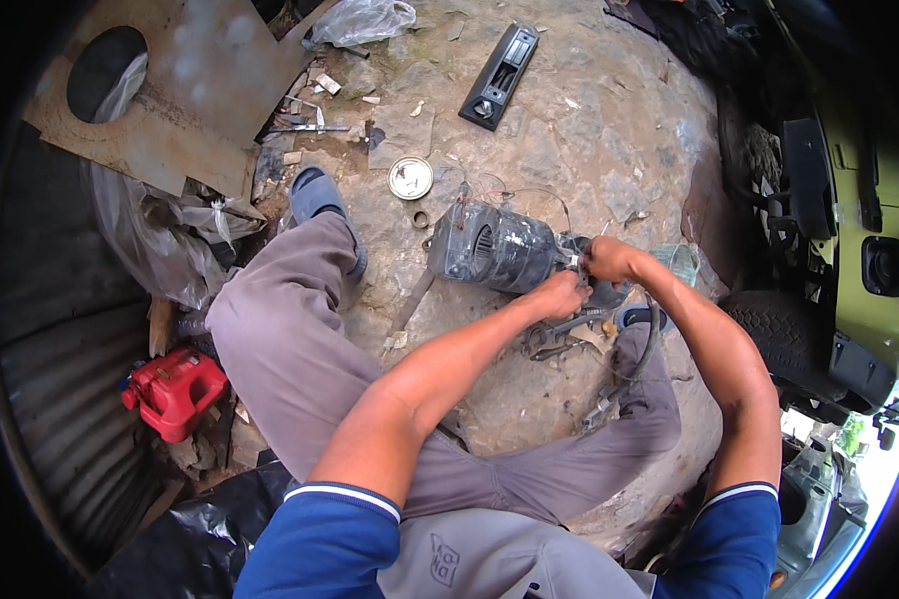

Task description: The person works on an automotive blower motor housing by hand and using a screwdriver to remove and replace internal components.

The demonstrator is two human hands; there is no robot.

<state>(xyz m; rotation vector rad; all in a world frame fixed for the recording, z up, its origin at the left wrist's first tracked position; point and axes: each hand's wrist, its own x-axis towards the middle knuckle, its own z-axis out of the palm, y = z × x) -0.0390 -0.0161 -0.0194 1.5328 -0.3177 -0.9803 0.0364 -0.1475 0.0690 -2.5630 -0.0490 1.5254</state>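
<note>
Where the dark machine (514, 246) lies: near centre, toward one o'clock from me.
Left hand (561, 296): fingers curled at its three-o'clock end; hold unclear.
Right hand (609, 261): curled just beside; I can't tell its grip.

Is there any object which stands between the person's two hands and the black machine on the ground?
Nothing visible does. The left hand and right hand are both at the right end of the black machine. Some tools lie nearer the person, not in between. The fingertips' exact contact is unclear.
</note>
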